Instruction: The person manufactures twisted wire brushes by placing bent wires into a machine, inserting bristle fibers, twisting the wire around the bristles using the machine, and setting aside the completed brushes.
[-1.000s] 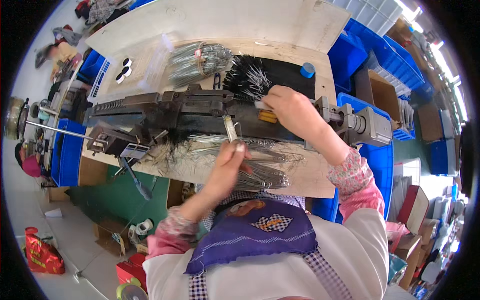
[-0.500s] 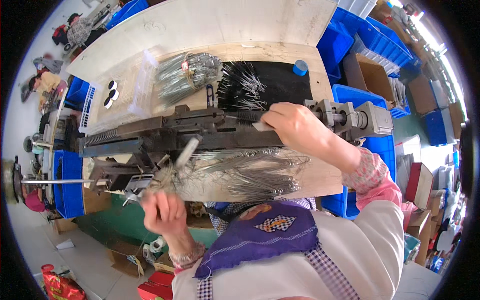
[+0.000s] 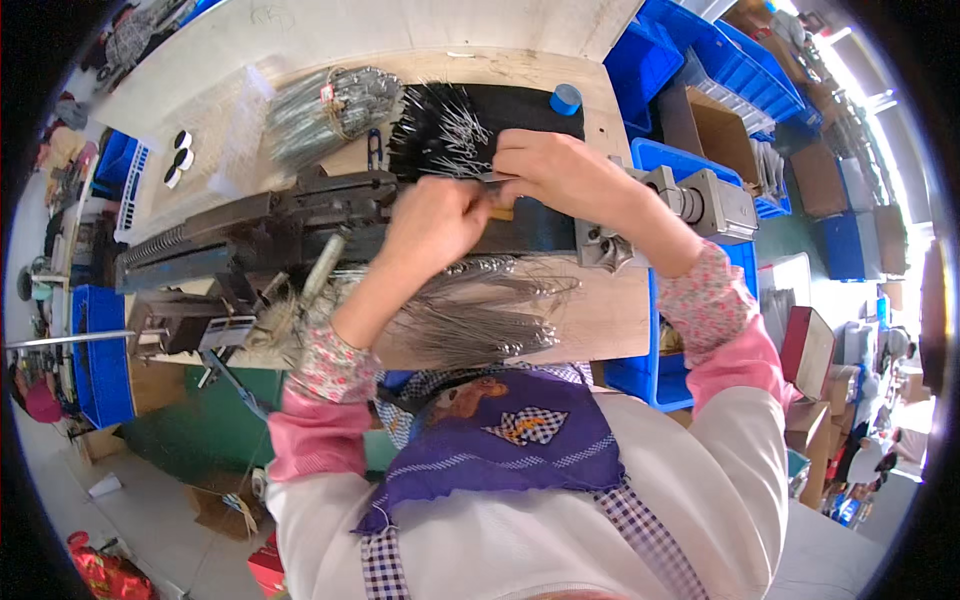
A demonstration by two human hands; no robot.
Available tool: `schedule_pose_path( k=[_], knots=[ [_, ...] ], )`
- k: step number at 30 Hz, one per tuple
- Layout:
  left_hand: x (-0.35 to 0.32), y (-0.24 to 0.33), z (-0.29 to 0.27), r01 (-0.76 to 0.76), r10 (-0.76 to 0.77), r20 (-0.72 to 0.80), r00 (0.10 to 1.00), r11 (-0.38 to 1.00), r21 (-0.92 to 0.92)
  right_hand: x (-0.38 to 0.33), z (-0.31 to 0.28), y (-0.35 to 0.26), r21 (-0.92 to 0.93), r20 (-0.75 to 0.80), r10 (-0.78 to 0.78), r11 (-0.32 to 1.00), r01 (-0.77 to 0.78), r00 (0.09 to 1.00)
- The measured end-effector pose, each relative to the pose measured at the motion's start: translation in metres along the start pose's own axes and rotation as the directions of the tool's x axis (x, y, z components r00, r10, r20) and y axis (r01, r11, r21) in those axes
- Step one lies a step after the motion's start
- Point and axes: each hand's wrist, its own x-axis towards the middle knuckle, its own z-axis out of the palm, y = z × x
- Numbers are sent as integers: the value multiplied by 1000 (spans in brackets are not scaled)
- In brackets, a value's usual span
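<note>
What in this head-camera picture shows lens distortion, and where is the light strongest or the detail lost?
Head view: the fisheye bends the wooden bench edges toward a black circular rim; daylight blows out the upper right beyond the blue bins; the left hand and right hand at the centre are evenly lit and fairly sharp; the thin wire pieces smear together; things near the rim are squeezed small.

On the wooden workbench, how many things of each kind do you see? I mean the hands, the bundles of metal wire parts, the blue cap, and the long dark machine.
Hands at the machine: 2, left hand and right hand
Tied wire bundle at the far side: 1
Loose wire pile at the near edge: 1
Blue cap: 1
Long dark machine: 1
Total: 6
</note>
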Motion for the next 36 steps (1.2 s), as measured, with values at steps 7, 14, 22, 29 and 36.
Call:
schedule_pose_path(
  k=[7, 14, 22, 29, 36],
  knots=[
    [-5, 1, -48, -289, 417, -98, 904, 763, 578, 7, 26, -7, -42, -330, -129, 992, 122, 935],
    [-74, -13, -16, -165, 267, -803, 533, 964, 210, 35, 49, -13, 232, -322, -22, 968, 101, 946],
    [-103, -47, -17, 46, -168, 418, 893, -889, -455, 56, 60, -12, 260, -230, 72, 966, -10, 971],
    [-100, -24, 30, 220, -468, 24, 883, 370, -903, 65, 62, -24, 242, -215, 32, 970, 22, 976],
    [-161, -85, 6, 508, -769, 100, 631, 313, -802, -7, 63, -61, -146, -332, -157, 983, 113, 930]
  ],
)
